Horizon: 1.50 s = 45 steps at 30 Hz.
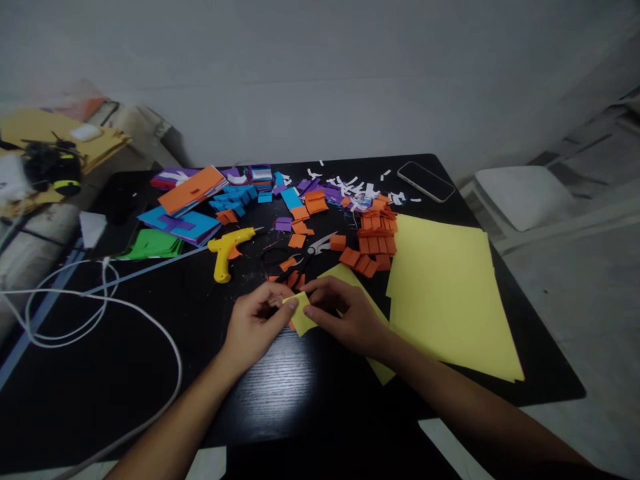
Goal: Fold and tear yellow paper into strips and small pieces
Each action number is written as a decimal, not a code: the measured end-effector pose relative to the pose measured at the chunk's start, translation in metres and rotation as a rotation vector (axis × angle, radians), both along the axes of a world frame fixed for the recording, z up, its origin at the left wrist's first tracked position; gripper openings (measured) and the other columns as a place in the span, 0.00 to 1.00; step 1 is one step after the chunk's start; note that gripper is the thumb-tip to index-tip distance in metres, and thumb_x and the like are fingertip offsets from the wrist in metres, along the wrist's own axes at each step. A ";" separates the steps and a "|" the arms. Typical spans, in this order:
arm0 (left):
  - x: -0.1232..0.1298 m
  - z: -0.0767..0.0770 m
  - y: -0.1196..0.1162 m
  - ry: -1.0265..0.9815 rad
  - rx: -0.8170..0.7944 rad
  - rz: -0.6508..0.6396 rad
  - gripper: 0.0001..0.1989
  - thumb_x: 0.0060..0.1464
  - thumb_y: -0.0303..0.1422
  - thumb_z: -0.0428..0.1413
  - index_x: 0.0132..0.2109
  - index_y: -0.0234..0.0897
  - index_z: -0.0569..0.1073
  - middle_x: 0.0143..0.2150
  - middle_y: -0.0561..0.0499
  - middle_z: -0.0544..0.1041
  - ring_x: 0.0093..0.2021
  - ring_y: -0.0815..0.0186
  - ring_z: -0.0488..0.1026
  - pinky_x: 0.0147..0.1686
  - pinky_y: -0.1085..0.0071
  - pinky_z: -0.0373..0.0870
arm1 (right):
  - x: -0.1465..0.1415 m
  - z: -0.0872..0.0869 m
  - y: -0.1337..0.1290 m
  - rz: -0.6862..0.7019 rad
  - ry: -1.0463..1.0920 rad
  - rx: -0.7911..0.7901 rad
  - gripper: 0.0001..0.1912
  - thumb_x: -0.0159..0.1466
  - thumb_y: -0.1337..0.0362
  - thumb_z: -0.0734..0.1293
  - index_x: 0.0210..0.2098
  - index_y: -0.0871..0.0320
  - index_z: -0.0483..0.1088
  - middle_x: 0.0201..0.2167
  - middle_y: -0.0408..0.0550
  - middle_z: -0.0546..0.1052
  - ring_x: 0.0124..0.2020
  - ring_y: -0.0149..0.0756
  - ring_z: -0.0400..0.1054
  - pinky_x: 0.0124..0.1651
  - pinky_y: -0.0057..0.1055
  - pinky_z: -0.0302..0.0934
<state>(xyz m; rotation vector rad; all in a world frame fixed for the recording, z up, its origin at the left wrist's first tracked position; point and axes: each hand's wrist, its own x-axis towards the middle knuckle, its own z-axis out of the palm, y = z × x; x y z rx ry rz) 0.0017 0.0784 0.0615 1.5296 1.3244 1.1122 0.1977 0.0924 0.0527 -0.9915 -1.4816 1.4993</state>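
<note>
Between both hands is a small yellow piece of paper [302, 317], held above the near middle of the black table. My left hand [257, 321] pinches its left side with thumb and fingers. On the other side, my right hand [347, 312] has its thumb and fingers closed on the right edge. A long yellow paper strip [377, 363] lies partly under my right hand and forearm. Just beyond the hands rest scissors [320, 247] with dark handles, among small orange paper pieces [299, 240]. Left of them lies a yellow glue gun [227, 252].
Large yellow sheets [445, 293] cover the table's right side. Folded orange pieces [377, 233], white paper scraps [355, 193] and a phone [426, 181] lie farther back. Coloured paper stacks [193, 190] sit at the back left. A white cable [145, 310] loops across the left.
</note>
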 end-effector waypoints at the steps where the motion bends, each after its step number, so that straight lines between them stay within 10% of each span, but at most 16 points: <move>1: 0.000 0.000 0.000 0.014 0.015 -0.016 0.05 0.59 0.33 0.62 0.34 0.37 0.78 0.23 0.57 0.74 0.21 0.72 0.70 0.22 0.78 0.65 | 0.000 0.000 0.000 -0.001 -0.003 0.009 0.13 0.64 0.60 0.73 0.47 0.54 0.76 0.32 0.43 0.79 0.30 0.32 0.74 0.35 0.28 0.69; 45: -0.003 -0.004 -0.001 0.155 0.208 -0.096 0.04 0.61 0.27 0.62 0.36 0.38 0.79 0.27 0.57 0.79 0.26 0.73 0.75 0.29 0.80 0.71 | 0.006 0.001 0.006 -0.032 -0.115 0.067 0.09 0.68 0.59 0.69 0.39 0.56 0.79 0.33 0.46 0.81 0.31 0.34 0.72 0.34 0.30 0.62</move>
